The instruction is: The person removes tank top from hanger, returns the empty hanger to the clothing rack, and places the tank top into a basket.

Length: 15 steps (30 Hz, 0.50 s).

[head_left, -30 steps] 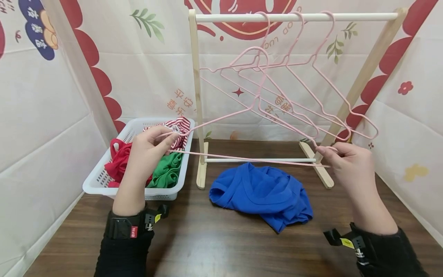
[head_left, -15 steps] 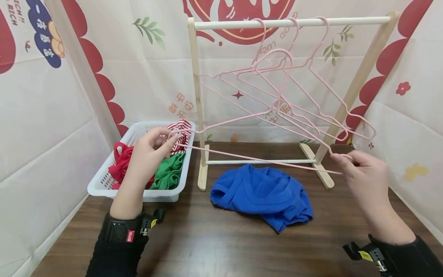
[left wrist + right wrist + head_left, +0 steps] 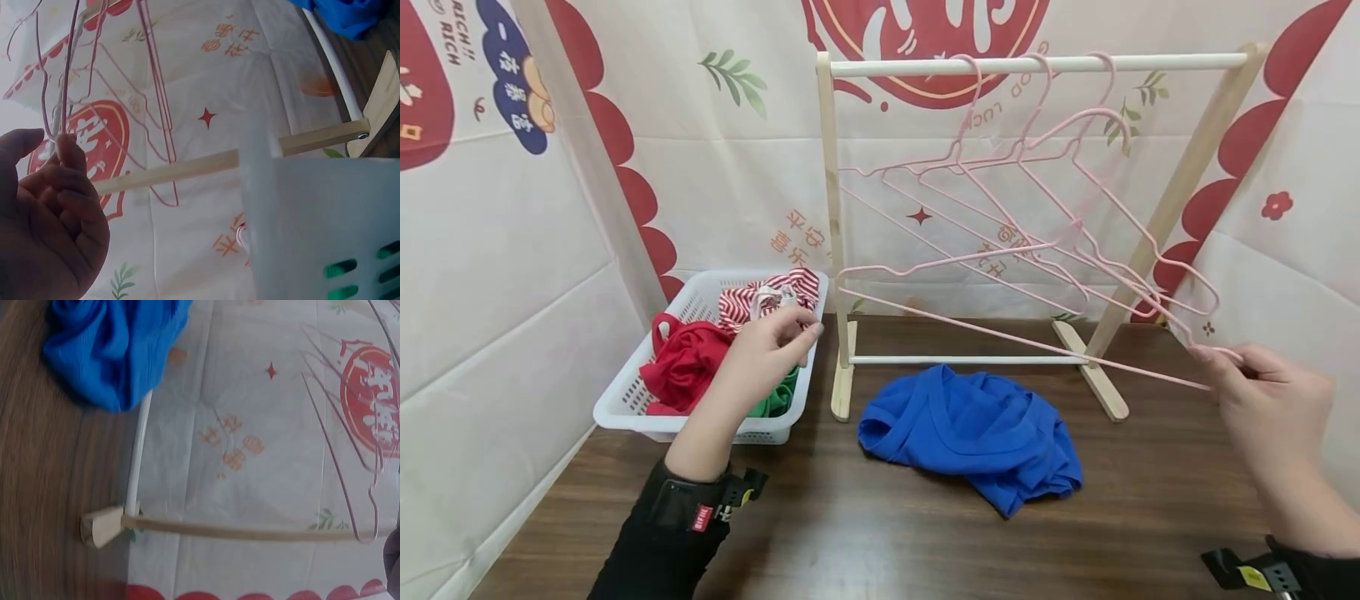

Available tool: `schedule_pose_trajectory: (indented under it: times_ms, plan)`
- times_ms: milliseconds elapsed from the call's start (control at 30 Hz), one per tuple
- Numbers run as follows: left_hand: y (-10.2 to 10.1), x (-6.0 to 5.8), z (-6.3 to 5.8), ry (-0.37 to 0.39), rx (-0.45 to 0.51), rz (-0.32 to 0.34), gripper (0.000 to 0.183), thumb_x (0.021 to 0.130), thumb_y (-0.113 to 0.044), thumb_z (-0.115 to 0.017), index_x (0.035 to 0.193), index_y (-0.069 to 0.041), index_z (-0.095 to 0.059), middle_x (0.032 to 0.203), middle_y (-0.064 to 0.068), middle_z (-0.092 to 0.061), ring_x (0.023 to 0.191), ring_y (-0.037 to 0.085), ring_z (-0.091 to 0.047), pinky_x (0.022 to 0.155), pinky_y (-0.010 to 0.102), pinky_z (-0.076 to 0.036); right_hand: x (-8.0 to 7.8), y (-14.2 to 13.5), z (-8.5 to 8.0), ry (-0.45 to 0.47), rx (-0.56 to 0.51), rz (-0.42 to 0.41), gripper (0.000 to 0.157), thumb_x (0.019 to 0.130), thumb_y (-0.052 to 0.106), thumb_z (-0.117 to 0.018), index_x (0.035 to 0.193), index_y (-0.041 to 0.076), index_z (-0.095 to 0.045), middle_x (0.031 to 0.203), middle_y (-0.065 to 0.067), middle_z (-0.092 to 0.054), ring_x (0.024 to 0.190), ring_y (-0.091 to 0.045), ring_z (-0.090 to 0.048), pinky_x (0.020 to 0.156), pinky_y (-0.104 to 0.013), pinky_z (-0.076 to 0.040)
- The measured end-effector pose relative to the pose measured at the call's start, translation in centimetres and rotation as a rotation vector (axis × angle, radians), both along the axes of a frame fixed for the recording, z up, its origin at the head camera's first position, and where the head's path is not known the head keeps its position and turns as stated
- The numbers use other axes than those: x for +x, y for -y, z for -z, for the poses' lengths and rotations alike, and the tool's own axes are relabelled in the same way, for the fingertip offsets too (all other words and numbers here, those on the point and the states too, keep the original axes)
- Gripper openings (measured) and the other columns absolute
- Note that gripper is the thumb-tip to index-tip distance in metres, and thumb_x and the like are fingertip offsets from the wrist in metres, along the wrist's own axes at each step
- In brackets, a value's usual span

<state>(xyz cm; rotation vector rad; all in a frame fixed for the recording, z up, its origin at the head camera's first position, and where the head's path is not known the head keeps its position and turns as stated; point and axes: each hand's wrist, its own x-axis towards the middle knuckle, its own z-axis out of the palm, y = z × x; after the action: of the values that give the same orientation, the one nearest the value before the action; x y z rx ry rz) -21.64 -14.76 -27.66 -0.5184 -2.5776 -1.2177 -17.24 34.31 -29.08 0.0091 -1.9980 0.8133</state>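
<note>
My right hand (image 3: pixel 1273 408) pinches one end of a pink clothes hanger (image 3: pixel 962 260), held aloft and slanting, its hook upward. Its free end reaches left, just short of my left hand (image 3: pixel 775 350). Loosely bent and holding nothing, the left hand hovers over a white basket (image 3: pixel 617 422); in the left wrist view, thumb and forefinger are apart. Below the hanger, a crumpled blue garment (image 3: pixel 970 433) lies on the table. Only a sliver of the right hand (image 3: pixel 392 562) enters the right wrist view.
Behind stands a wooden rack (image 3: pixel 830 167) with a white top rail (image 3: pixel 895 68), where 3 pink hangers hang. Red cloth (image 3: pixel 688 367), striped cloth (image 3: pixel 737 308) and green cloth (image 3: pixel 778 398) fill the basket. A printed white sheet (image 3: pixel 715 192) encloses the table's back and sides.
My left hand has let go of the hanger's left end and drawn down over the basket. My right hand has carried the hanger to the right. The blue garment stays put.
</note>
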Motion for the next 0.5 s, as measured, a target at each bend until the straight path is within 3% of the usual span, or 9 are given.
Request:
schedule_pose_trajectory:
  times_ms: [100, 233, 367, 500]
  plan:
    - [-1.0, -0.2, 0.2, 0.0, -0.1, -0.004, 0.019, 0.097, -0.034, -0.059, 0.108, -0.02, -0.066, 0.074, -0.002, -0.063, 0.07, 0.018, -0.061, 0.066, 0.036, -0.048, 0.2, -0.8, -0.2, 0.035, -0.033, 0.015, 0.034, 0.088, 0.014, -0.074, 0.067, 0.036, -0.059, 0.051, 0.019, -0.044, 0.048, 0.002, -0.034, 0.047, -0.015, -0.025]
    - [-2.2, -0.5, 0.5, -0.042, -0.214, -0.005, 0.018, 0.096, -0.034, -0.06, 0.103, -0.021, -0.068, 0.075, -0.006, -0.063, 0.07, 0.014, -0.057, 0.063, 0.034, -0.047, 0.5, -1.8, -0.5, 0.102, -0.178, -0.002, 0.029, 0.093, 0.016, -0.068, 0.066, 0.018, -0.059, 0.05, 0.013, -0.046, 0.047, -0.003, -0.035, 0.045, -0.017, -0.025]
    - [-3.3, -0.7, 0.8, -0.106, -0.312, 0.009, 0.018, 0.096, -0.036, -0.059, 0.101, -0.021, -0.068, 0.071, -0.009, -0.059, 0.065, 0.012, -0.053, 0.06, 0.032, -0.044, 0.4, -2.6, -0.6, 0.088, -0.285, -0.025, 0.032, 0.094, 0.014, -0.065, 0.064, 0.021, -0.057, 0.049, 0.013, -0.046, 0.045, -0.004, -0.032, 0.042, -0.021, -0.019]
    - [-4.3, -0.9, 0.9, -0.137, -0.391, 0.032, 0.02, 0.097, -0.037, -0.059, 0.102, -0.019, -0.067, 0.068, -0.011, -0.058, 0.061, 0.009, -0.052, 0.056, 0.03, -0.042, 0.2, -3.5, -0.5, 0.026, -0.266, 0.005, 0.034, 0.095, 0.016, -0.064, 0.066, 0.029, -0.053, 0.048, 0.018, -0.042, 0.042, 0.0, -0.029, 0.041, -0.021, -0.016]
